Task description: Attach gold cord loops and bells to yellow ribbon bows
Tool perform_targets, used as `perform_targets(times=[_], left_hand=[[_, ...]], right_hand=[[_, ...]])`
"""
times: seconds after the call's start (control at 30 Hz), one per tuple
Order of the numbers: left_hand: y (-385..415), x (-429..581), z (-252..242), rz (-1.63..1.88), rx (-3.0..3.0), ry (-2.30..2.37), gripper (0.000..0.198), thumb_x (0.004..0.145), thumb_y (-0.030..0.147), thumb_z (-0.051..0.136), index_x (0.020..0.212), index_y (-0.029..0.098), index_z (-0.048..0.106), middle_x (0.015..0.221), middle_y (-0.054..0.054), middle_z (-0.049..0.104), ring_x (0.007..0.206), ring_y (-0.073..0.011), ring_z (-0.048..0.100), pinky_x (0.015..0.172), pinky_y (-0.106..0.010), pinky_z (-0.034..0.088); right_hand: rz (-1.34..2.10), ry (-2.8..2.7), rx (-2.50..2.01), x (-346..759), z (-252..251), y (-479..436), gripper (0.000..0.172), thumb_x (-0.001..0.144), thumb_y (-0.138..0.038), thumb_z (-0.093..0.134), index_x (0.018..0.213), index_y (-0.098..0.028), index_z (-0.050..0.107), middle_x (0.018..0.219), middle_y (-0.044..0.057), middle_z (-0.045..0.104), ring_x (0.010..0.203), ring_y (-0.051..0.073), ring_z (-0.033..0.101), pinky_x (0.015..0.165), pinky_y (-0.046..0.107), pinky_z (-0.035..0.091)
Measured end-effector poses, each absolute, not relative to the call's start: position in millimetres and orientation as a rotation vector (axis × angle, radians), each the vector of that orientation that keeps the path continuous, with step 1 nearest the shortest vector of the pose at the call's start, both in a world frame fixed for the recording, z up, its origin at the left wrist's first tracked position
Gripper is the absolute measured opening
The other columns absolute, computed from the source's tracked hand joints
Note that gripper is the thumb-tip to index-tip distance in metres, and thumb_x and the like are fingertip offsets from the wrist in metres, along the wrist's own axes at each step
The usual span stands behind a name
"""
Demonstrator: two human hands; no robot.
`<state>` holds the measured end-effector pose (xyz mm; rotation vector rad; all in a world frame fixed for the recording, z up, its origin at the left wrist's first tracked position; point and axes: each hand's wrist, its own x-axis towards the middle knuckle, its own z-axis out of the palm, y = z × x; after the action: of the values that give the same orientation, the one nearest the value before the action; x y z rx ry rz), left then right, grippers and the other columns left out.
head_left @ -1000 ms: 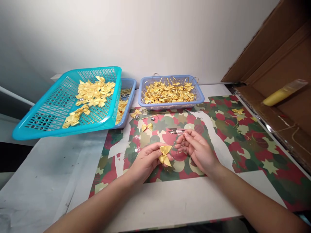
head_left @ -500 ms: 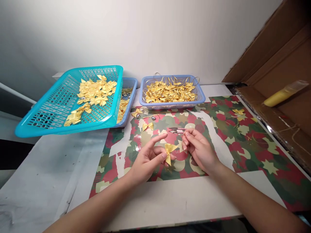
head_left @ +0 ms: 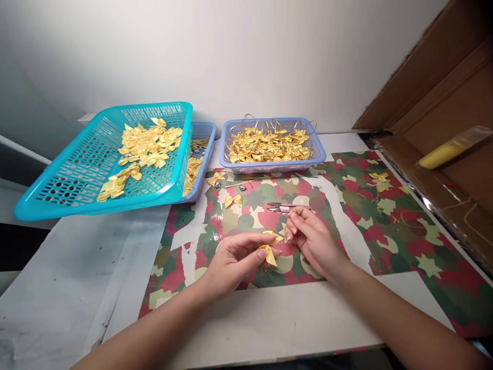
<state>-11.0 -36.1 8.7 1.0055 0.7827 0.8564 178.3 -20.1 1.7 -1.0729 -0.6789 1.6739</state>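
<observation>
A yellow ribbon bow [head_left: 270,255] is pinched between the thumb and fingers of my left hand [head_left: 241,259], which partly cover it. To its right, my right hand [head_left: 308,234] has its thumb and fingertips pressed together; anything thin between them is too small to make out. Just beyond those fingertips lies a pair of thread snips [head_left: 279,207] on the patterned sheet, its handle end partly behind the hand. A loose yellow bow [head_left: 233,201] rests farther back, close to a small silver bell [head_left: 242,187].
A turquoise basket [head_left: 96,209] of yellow bows overlaps a blue basket [head_left: 204,177] at left. Another blue basket [head_left: 273,167] at the back holds bows with gold cords. A cardboard box [head_left: 435,72] stands at right, and more bows [head_left: 379,177] lie near it.
My left index finger has come down onto the bow, and the bow has tilted and dropped slightly. My right fingertips have shifted a little left and lower.
</observation>
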Motion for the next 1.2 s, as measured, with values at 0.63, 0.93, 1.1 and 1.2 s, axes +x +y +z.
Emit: perform_targets(times=[0.63, 0.93, 1.1, 1.2], left_hand=[[-33.3, -9.9, 5.5, 0.815, 0.869, 0.807, 0.011, 0.079, 0.027, 0.075, 0.078, 0.016, 0.072, 0.074, -0.003, 0.076, 0.071, -0.0126, 0.070, 0.066, -0.021, 0.056], [-33.4, -12.3, 1.4, 0.828, 0.981, 0.803, 0.014, 0.083, 0.029, 0.070, 0.079, 0.016, 0.067, 0.080, -0.001, 0.067, 0.072, -0.0094, 0.060, 0.067, -0.020, 0.049], [-34.5, -11.5, 6.1, 0.822, 1.087, 0.828, 0.015, 0.083, 0.029, 0.069, 0.078, 0.015, 0.067, 0.076, -0.003, 0.065, 0.069, -0.0106, 0.058, 0.064, -0.021, 0.048], [-33.1, -14.4, 6.0, 0.816, 1.286, 0.854, 0.013, 0.086, 0.027, 0.064, 0.081, 0.016, 0.067, 0.076, -0.005, 0.067, 0.069, -0.0130, 0.060, 0.063, -0.024, 0.049]], right_hand=[[1.685, -0.674, -1.116, 175.5, 4.8, -22.2, 0.039, 0.068, -0.049, 0.078, 0.076, -0.020, 0.052, 0.058, -0.008, 0.047, 0.055, 0.007, 0.051, 0.058, 0.021, 0.042], [1.636, -0.665, -1.153, 178.5, 0.7, -19.0, 0.037, 0.071, -0.048, 0.076, 0.077, -0.020, 0.052, 0.060, -0.008, 0.047, 0.056, 0.007, 0.051, 0.058, 0.021, 0.042], [1.635, -0.662, -1.135, 177.9, -0.3, -18.5, 0.037, 0.071, -0.047, 0.076, 0.077, -0.021, 0.051, 0.060, -0.008, 0.046, 0.056, 0.008, 0.050, 0.057, 0.022, 0.042], [1.630, -0.662, -1.139, 178.6, -0.9, -17.9, 0.035, 0.073, -0.046, 0.075, 0.078, -0.021, 0.052, 0.061, -0.008, 0.046, 0.056, 0.008, 0.050, 0.057, 0.022, 0.042]])
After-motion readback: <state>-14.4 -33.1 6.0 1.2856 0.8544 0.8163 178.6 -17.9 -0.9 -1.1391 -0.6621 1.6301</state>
